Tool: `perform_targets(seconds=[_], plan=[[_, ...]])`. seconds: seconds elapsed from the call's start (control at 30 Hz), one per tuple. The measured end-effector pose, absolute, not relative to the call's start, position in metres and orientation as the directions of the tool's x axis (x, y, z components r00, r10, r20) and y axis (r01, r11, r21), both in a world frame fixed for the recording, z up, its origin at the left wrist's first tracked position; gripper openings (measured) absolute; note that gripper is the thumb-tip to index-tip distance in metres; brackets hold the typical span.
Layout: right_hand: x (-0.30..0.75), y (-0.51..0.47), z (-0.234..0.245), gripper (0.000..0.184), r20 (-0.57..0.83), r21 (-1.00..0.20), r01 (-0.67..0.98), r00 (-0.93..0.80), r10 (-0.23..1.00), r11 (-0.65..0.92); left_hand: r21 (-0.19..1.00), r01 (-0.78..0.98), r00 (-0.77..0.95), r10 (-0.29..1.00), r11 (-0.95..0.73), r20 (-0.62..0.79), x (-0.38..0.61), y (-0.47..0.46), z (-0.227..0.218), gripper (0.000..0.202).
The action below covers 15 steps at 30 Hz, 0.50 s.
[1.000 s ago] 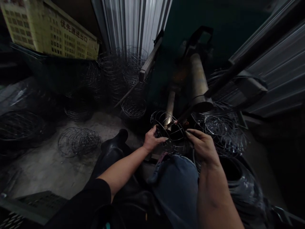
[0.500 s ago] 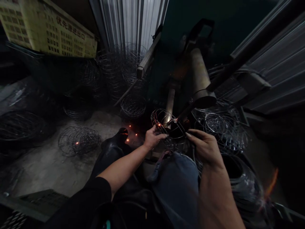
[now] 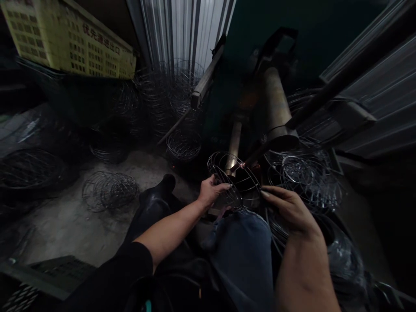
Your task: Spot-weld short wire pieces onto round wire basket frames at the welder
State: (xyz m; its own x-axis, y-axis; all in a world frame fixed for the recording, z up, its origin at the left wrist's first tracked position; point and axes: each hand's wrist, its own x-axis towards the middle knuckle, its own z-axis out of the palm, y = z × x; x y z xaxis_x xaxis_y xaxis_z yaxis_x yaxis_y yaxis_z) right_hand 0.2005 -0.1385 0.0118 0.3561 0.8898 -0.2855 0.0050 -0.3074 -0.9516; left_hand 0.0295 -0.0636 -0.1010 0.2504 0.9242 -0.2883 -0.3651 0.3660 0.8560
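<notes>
A round wire frame point(image 3: 218, 159) made of thin metal hoops is tilted above my knee, at the tip of a brass-coloured rod point(image 3: 234, 149) of a machine. My left hand point(image 3: 210, 191) is closed on the frame's left side, thumb lying along the wires. On the other side, my right hand point(image 3: 290, 209) pinches the frame's right edge between thumb and fingers. A dark bar point(image 3: 255, 155) meets the hoop close to the rod's tip, with a small reddish glow there. The frame's lower part is hard to make out in the dark.
A thick metal cylinder point(image 3: 277, 102) juts out above my right hand. Wire frames point(image 3: 110, 190) lie on the floor at left, and more wire pieces point(image 3: 305, 173) are heaped at right. A yellow crate point(image 3: 71, 41) stands at upper left. A wooden-looking bar point(image 3: 208, 78) projects from the machine.
The bright sparks around my left hand and on the floor have died away, leaving one tiny speck. Both hands still hold the frame; my right hand sits slightly lower and further right.
</notes>
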Motion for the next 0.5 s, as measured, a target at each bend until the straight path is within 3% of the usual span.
perform_targets(seconds=[0.33,0.5], plan=[[0.187,-0.120,0.013,0.046,-0.208,-0.977,-0.041,0.420,0.883,-0.211,0.779,-0.435,0.252,0.891,0.453,-0.377,0.026,-0.059,-0.091,0.037],[0.205,-0.138,0.003,0.047,-0.244,-0.966,-0.015,0.390,0.888,-0.259,0.773,-0.411,0.291,0.873,0.483,-0.391,0.027,-0.061,-0.092,0.035]])
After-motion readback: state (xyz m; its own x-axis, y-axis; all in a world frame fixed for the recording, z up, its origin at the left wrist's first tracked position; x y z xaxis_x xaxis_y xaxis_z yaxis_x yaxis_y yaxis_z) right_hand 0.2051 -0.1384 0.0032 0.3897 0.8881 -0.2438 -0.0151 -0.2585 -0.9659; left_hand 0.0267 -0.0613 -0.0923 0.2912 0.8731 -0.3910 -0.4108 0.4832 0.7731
